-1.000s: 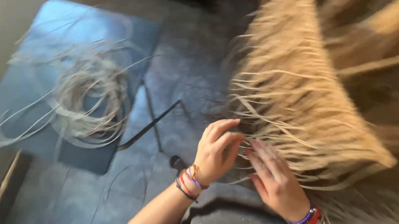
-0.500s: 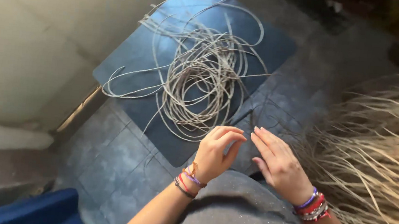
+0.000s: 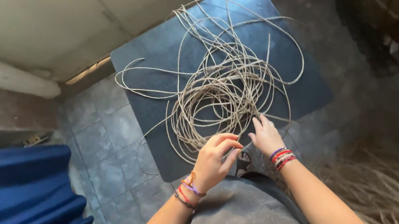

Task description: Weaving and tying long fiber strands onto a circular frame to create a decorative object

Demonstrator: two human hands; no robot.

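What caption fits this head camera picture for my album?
Two braceleted hands, left and right, reach a tangled coil of pale cord on a dark mat.

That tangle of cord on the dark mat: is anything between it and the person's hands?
Nothing visible. The right hand reaches the near edge of the cord, fingers among its loops. The left hand hovers beside it over the mat, with no object in between.
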